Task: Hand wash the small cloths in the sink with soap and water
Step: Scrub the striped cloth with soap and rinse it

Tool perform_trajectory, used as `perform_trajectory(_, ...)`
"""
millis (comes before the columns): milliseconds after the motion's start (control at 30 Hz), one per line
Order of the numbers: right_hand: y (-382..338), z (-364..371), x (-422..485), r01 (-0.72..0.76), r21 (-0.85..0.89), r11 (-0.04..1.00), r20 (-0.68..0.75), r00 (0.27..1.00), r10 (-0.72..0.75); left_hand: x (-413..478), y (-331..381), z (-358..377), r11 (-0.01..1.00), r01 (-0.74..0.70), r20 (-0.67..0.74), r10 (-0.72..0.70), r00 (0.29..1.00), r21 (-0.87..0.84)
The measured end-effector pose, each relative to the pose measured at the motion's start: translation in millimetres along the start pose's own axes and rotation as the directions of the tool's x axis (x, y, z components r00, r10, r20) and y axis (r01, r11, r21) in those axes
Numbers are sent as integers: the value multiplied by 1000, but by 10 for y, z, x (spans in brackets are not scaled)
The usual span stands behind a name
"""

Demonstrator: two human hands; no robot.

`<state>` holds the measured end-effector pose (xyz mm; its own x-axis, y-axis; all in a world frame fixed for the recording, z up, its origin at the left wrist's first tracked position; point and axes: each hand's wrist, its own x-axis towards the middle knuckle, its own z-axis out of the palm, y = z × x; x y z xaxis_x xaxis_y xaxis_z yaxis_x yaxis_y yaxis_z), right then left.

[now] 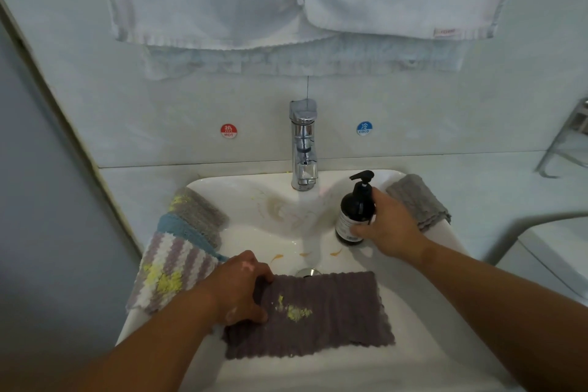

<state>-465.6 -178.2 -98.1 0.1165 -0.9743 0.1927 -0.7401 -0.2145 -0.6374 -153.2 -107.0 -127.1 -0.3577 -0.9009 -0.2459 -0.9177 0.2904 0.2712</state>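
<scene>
A dark grey cloth [324,318] with a yellow stain lies spread in the white sink [254,204], partly covering the drain. My left hand [238,289] grips its left edge with curled fingers. My right hand [386,226] is wrapped round a black pump soap bottle [354,210] that stands on the sink's right rim. The chrome tap [304,146] stands behind the basin, with no water running.
A pile of stained cloths, grey, blue and striped [181,245], lies on the sink's left rim. A folded grey cloth [420,200] sits on the right rim behind the bottle. White towels [286,3] hang on the wall above. Hot and cold stickers flank the tap.
</scene>
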Motion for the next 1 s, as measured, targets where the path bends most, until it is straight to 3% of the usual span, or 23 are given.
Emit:
perform_trajectory(100,-7,2,-50,-39,38,999,6,999,39,-14,14,-1,1000,7,1,-7,1000,9)
perform_trajectory(200,-25,-1,-174,-185,97,978,72,981,178,-23,32,-12,1000,14,3,-14,1000,8)
perform_trajectory(300,-131,-22,-377,-318,-44,947,66,945,320,-30,34,-21,1000,15,3,-15,1000,4)
perform_trajectory(367,-206,-5,-588,-243,-247,938,138,949,283,-38,38,-28,1000,15,4,-15,1000,-4)
perform_trajectory(433,-284,64,-790,-55,-349,935,310,935,171,-42,41,-32,1000,13,4,-13,1000,-6)
perform_trajectory(533,-333,203,-880,170,-320,932,496,868,12,-51,68,-44,1000,15,13,-15,1000,8)
perform_trajectory(633,-303,282,-852,254,-338,906,547,837,-31,-64,91,-50,999,16,25,-17,1000,35)
perform_trajectory(1000,-286,304,-850,99,-322,941,463,884,66,-118,212,-91,999,41,59,-41,997,-5)
